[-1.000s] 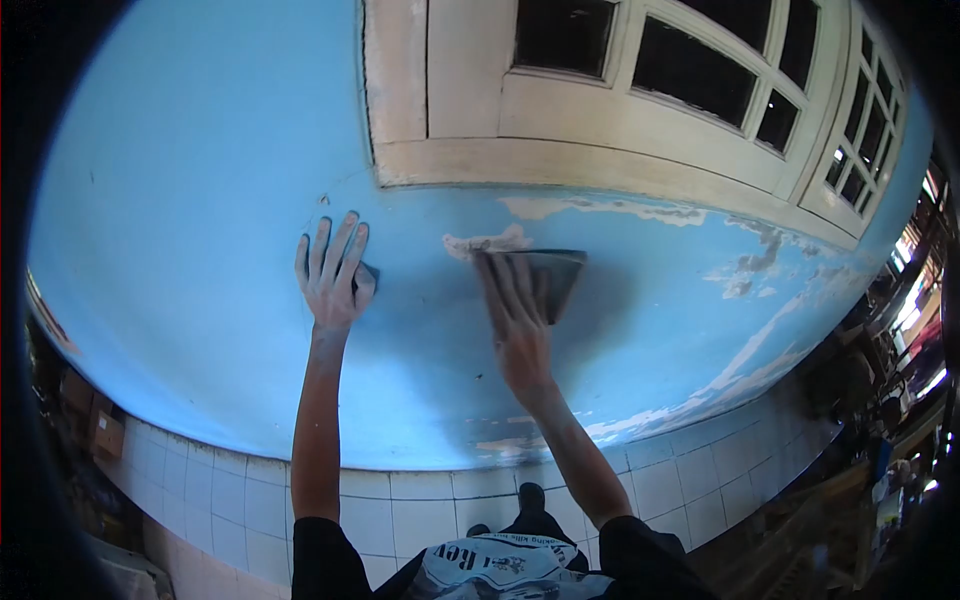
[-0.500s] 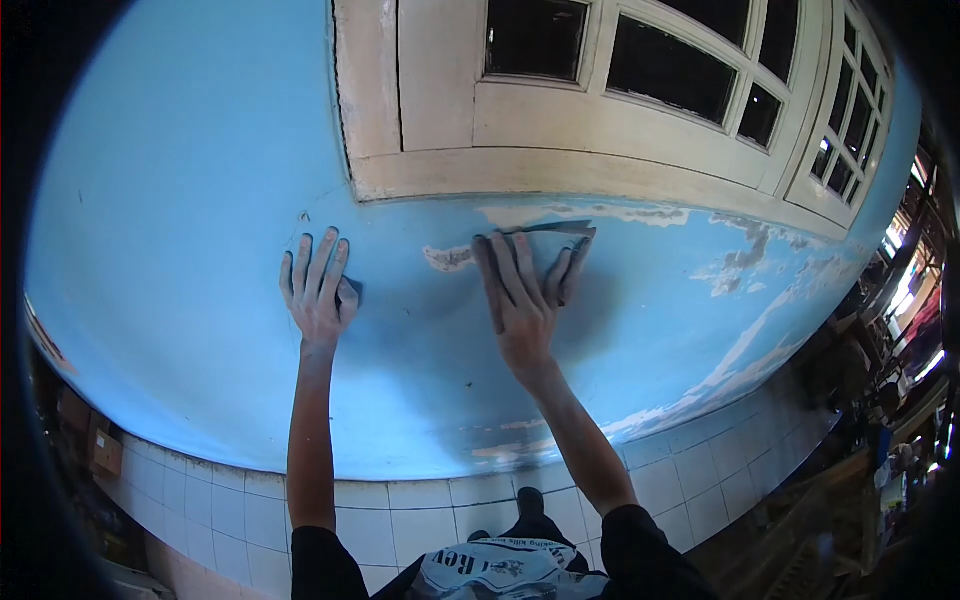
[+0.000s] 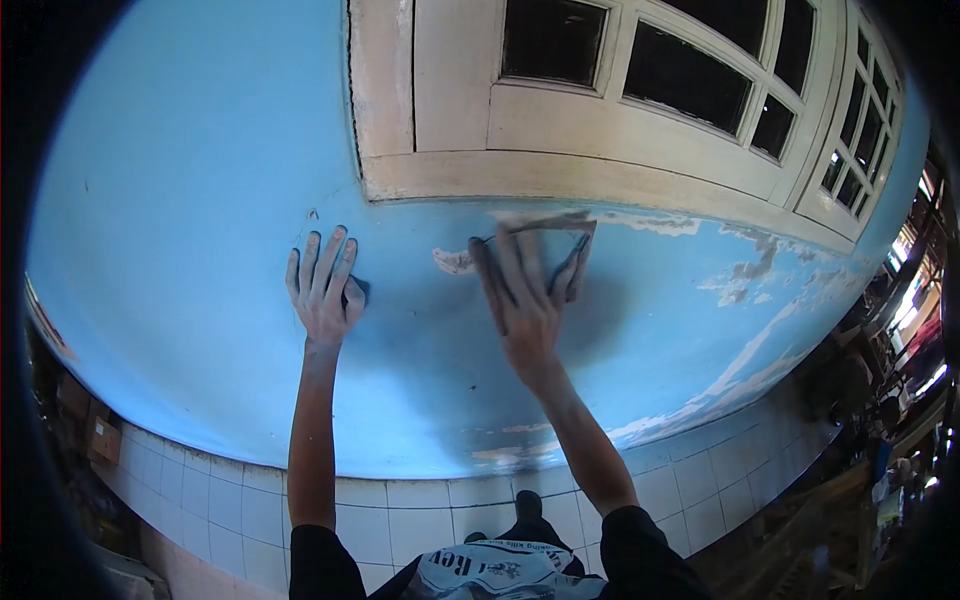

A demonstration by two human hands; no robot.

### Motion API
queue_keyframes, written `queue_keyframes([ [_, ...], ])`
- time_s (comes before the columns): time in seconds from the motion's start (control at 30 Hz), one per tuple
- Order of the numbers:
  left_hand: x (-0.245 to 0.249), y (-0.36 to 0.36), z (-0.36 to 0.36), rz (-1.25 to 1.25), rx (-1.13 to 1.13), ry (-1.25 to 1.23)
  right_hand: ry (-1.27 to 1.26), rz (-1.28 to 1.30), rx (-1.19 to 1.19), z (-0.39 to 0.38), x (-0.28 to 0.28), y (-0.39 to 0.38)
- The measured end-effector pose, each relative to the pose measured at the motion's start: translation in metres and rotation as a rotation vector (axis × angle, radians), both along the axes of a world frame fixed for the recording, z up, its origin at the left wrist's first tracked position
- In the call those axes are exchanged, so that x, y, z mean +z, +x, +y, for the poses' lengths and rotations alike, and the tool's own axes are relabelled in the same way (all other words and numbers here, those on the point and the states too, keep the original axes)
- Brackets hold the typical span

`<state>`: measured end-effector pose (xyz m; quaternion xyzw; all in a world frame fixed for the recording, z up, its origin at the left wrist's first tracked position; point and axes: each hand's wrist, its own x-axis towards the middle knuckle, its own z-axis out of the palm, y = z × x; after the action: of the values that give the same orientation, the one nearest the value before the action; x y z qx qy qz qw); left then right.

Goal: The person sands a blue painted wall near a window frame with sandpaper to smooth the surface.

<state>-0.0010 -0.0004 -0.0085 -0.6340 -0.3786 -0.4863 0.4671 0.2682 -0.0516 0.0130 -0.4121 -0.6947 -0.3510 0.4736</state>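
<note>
My left hand (image 3: 325,290) lies spread on the blue wall (image 3: 200,200), holding nothing, below the lower left corner of the window frame. My right hand (image 3: 530,325) is pressed to the wall under the frame, its fingers over a folded, dark sheet of sandpaper (image 3: 566,221). Its fingers are blurred by motion. The sandpaper's edges show on both sides of the hand; its face against the wall is hidden. A bare patch of peeled paint (image 3: 453,261) sits just left of the right hand, and another strip runs above it.
A pale wooden window frame (image 3: 600,175) with dark panes stands above. More flaked paint (image 3: 750,262) spreads along the wall to the right. White tiles (image 3: 365,530) cover the floor below, and a small brown box (image 3: 105,440) is at the lower left. Cluttered items line the right edge.
The view has shifted slightly, so the window and wall sit a little further right. My right hand's fingers have become blurred over the sandpaper; my left hand stays flat on the wall.
</note>
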Motion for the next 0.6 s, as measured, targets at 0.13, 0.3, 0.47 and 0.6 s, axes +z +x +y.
queue_keyframes([
  [0.13, 0.000, -0.001, 0.001, 0.006, 0.005, 0.014, 0.023, 0.107, -0.065, 0.001, 0.005, 0.004],
  [0.3, 0.001, 0.000, 0.001, 0.001, 0.009, 0.021, 0.008, 0.144, -0.080, -0.001, 0.008, 0.014],
  [0.47, -0.001, 0.002, 0.000, -0.001, -0.005, 0.023, 0.021, 0.019, -0.091, 0.008, -0.011, 0.000],
  [0.6, 0.003, -0.002, 0.000, 0.011, 0.012, 0.029, 0.033, 0.252, -0.053, 0.005, -0.008, 0.004],
])
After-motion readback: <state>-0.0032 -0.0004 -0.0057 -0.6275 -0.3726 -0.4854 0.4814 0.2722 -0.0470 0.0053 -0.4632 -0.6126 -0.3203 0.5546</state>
